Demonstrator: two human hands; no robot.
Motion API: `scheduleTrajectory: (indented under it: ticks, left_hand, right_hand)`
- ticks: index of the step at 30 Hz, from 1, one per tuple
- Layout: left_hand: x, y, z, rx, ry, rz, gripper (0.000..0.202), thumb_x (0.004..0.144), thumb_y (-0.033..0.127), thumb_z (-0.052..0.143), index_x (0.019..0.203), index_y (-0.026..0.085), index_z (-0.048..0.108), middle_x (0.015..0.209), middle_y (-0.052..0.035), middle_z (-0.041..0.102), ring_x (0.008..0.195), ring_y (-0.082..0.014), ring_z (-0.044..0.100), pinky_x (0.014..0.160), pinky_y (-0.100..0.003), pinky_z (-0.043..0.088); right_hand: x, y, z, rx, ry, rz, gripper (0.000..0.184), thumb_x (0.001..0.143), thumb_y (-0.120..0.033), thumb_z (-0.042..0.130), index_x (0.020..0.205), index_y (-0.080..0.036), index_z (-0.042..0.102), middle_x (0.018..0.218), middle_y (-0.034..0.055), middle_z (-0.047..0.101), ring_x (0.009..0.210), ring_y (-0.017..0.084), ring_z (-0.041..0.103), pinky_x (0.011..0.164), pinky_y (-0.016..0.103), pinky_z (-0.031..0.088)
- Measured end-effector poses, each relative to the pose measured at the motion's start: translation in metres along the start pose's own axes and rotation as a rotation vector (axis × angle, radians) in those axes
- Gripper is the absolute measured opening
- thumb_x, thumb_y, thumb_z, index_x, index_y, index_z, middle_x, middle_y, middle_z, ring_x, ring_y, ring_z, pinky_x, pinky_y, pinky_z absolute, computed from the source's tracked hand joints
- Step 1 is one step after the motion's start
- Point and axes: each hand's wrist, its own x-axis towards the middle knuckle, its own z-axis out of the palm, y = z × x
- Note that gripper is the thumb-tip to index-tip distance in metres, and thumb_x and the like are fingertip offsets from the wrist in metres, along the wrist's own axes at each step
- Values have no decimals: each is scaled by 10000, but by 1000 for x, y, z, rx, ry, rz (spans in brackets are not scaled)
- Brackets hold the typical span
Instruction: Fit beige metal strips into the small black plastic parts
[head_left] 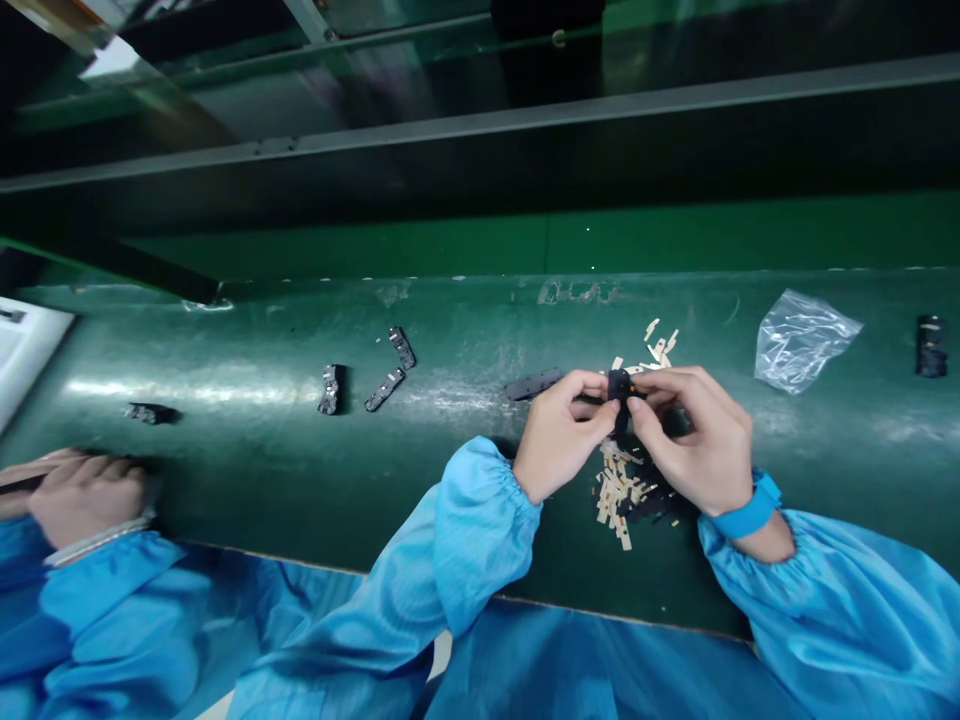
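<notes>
My left hand (pixel 562 432) and my right hand (pixel 697 440) meet above the green bench top (pixel 450 330), pinching a small black plastic part (pixel 619 392) between their fingertips. A pale metal strip seems to stick out of that part, though my fingers hide most of it. Below my hands lies a loose pile of pale metal contact strips (pixel 616 495) mixed with small black pieces (pixel 652 505). A few more strips (pixel 658 345) lie beyond my fingers. A longer black plastic part (pixel 532 385) rests just left of my left hand.
Several black plastic parts (pixel 331 390) lie on the bench to the left. A crumpled clear plastic bag (pixel 806 340) and a black block (pixel 931 346) stand to the right. At far left, a co-worker's hand (pixel 86 495) in a blue sleeve rests over the bench.
</notes>
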Motion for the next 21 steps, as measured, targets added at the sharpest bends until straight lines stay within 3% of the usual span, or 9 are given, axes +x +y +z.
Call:
scheduleTrajectory:
  ticks: [5,13,21]
  left_hand:
    - [-1,-7,3,41,15,48,121,834,199,691,929,173,620,937,-12,718,757,-109,733,634,-169,564]
    - [-6,-7,11,63,14,60,194,783,182,751,900,185,597,882,-5,715,816,-149,757,659,-190,580]
    - [-8,-8,12,73,11,75,221,779,201,778,908,193,599,870,-9,723,829,-164,764,656,-198,586]
  right_hand:
    - [2,-3,1,-56,2,-25,39,911,-209,655,917,-247,662,831,33,702,659,170,635,625,327,548]
    - [-1,-8,6,-77,98,93,145,832,-193,663,774,-250,542,641,-30,584,524,132,529,506,281,458]
    - [-3,-10,9,-59,129,127,156,803,-184,667,755,-246,532,630,-23,581,514,145,537,494,304,455]
